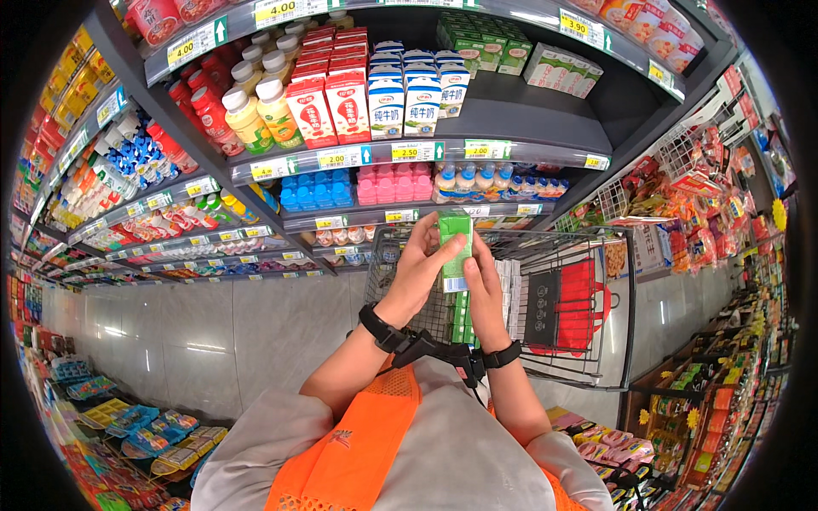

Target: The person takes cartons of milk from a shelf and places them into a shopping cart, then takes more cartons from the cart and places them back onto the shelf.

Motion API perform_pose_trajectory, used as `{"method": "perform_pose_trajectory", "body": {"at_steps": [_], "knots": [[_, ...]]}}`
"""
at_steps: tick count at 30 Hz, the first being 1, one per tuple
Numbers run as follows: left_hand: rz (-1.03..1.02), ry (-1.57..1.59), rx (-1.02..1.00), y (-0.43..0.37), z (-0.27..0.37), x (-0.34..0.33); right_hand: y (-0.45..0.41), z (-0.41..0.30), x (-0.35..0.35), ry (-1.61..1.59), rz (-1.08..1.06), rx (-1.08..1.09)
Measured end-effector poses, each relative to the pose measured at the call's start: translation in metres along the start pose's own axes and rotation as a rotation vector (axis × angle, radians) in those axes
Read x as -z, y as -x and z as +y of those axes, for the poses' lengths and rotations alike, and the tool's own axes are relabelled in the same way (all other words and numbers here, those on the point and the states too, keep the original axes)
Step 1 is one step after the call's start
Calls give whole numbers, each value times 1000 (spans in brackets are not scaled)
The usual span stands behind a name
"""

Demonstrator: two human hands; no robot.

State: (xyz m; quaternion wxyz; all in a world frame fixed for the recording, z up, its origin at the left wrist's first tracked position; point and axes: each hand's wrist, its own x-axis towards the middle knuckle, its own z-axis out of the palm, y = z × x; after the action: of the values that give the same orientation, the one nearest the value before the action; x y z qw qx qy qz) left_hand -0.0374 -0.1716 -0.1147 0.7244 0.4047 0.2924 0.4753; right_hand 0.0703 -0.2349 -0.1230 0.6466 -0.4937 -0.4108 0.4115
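A green drink carton [455, 262] is held upright between both hands above a wire shopping cart [578, 237]. My left hand [416, 271] grips it from the left, its thumb across the front face. On the other side, my right hand [486, 287] presses its thumb against the lower right edge, with the fingers behind. A barcode shows at the carton's lower end. Below the hands, more green cartons [463, 319] and a stack of pale cartons [509, 287] lie in the cart.
Ahead, a dark shelf [524, 118] bears white-and-blue milk cartons [404, 105], red-and-white cartons [329, 108], bottled drinks [271, 115] and green-and-white cartons [562, 71]. A red bag [578, 306] is at the cart's right end. Packaged goods [156, 434] stand behind on the left.
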Motion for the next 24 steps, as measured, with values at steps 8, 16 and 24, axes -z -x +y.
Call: {"method": "perform_pose_trajectory", "body": {"at_steps": [8,16,24], "knots": [[26,3,176,-5,3,-2,0,13,0,194,33,-117],[3,-62,134,-13,5,11,-10,6,-10,302,24,23],[-15,158,275,-18,11,25,-8,-11,-21,23,-76,-107]]}}
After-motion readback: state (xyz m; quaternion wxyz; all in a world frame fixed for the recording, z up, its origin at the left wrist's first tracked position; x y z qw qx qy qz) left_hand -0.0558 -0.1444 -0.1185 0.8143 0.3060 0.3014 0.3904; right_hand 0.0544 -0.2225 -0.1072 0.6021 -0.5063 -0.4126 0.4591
